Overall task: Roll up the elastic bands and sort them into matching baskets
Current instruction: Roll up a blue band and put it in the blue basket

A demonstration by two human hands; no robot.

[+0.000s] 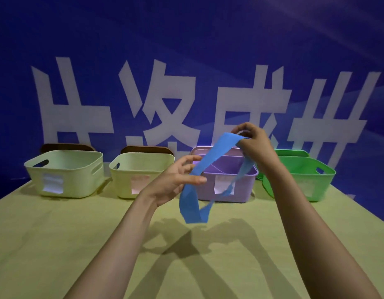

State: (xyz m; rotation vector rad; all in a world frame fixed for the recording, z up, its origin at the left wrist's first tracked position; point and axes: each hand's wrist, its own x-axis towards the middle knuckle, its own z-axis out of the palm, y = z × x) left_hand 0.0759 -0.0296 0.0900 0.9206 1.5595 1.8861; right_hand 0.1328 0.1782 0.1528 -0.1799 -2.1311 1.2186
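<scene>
Surface [57, 244] is yellow-green, with my arm shadows on it in front of the purple basket [242, 190].

Blue band [190, 203] is in the air, clear of the surface. Its lower loop hangs twisted, just in front of the purple basket's left front corner.

Left grip [178, 180], front-left of the purple basket: thumb across the band's front, fingers curled behind, pinching it mid-length.

Right grip [253, 145], above the purple basket's rim and higher than the left: fingertips pinch the band's top end. A second strand drops from there across the basket's front.

In a row with the purple basket:
- Near cream basket [130, 178] is just to its left.
- Far cream basket [65, 175] is further left.
- Green basket [299, 180] is to its right, a gap between them.

The cream and purple ones have pale labels on their front walls.

A brown shape [65, 146] sits behind the far cream basket; can't tell what it is.

Behind the purple basket is a blue backdrop [186, 39] with large white characters.
</scene>
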